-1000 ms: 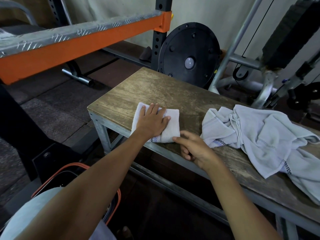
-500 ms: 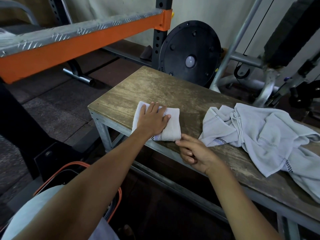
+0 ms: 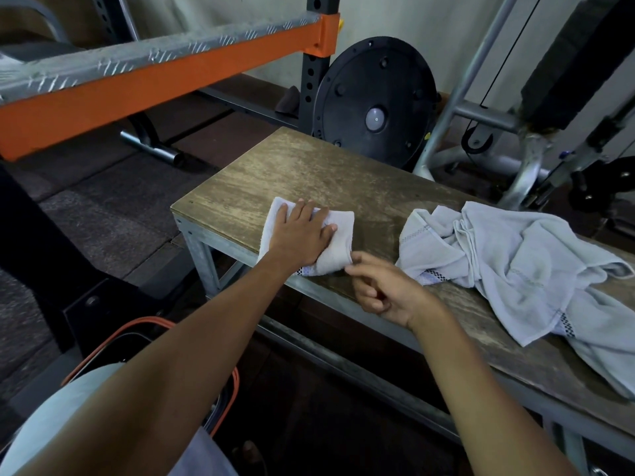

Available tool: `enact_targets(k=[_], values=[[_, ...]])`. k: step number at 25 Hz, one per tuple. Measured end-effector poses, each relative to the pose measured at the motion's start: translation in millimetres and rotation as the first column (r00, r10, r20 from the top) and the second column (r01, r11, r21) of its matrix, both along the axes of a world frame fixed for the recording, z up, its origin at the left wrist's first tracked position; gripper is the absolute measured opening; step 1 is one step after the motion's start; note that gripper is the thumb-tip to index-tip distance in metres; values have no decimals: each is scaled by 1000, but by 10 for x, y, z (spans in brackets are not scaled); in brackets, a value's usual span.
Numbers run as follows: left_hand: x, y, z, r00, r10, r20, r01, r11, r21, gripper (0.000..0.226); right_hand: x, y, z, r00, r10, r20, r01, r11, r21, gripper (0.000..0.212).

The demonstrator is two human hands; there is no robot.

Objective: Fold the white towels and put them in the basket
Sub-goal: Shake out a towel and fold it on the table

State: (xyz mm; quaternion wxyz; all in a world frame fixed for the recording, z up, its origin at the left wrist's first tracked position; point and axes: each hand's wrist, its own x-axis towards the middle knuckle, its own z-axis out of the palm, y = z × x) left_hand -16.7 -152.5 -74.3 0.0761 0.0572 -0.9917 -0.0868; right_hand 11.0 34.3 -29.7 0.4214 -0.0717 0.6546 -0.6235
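One folded towel (image 3: 338, 243) lies at bench (image 3: 309, 173) near edge w/ L hand (image 3: 302, 235) flat, fingers spread, pressing it; R hand (image 3: 381, 286), half-curled, touches its 5 o'clock corner: keep pressure, square edges, then move to basket (image 3: 151, 321) at 7 o'clock.

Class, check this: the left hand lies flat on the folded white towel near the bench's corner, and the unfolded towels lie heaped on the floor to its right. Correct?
Not quite. The left hand does lie flat on the folded white towel, but the unfolded towels lie heaped on the wooden bench itself, to the right, not on the floor. The head view shows this.
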Motion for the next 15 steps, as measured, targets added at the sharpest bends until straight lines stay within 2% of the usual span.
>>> enact_targets(k=[2, 4, 5, 7, 10, 13, 14, 15], values=[[12, -24, 1, 999, -28, 35, 31, 997, -72, 51, -26, -62, -5, 990, -41, 137, 63, 985, -159, 38], [6, -23, -15, 999, -31, 30, 33, 998, -62, 51, -28, -74, -10, 989, -30, 144, 52, 987, -149, 32], [4, -6, -18, 1000, -15, 10, 16, 1000, -26, 51, -26, -60, -11, 995, -24, 94, 31, 997, -75, 24], [-12, 11, -26, 1000, 9, -21, -9, 1000, 25, 52, -19, -26, -15, 996, 44, -79, -29, 984, 178, 17], [-14, 7, -33, 1000, 11, -24, -11, 1000, 24, 52, -24, 30, -24, 931, 234, -281, -89, 890, 447, 31], [-17, 1, -22, 1000, 16, -22, -15, 1000, 26, 51, -2, 44, 6, 735, 411, -540, -27, 813, 582, 21], [-17, 7, -21, 1000, 14, -17, -13, 1000, 25, 51, 22, 49, 16, 700, 410, -584, -6, 822, 569, 17], [-13, 11, -19, 1000, 12, -12, -12, 1000, 24, 51, 41, 59, 11, 713, 379, -590, -6, 845, 535, 14]])
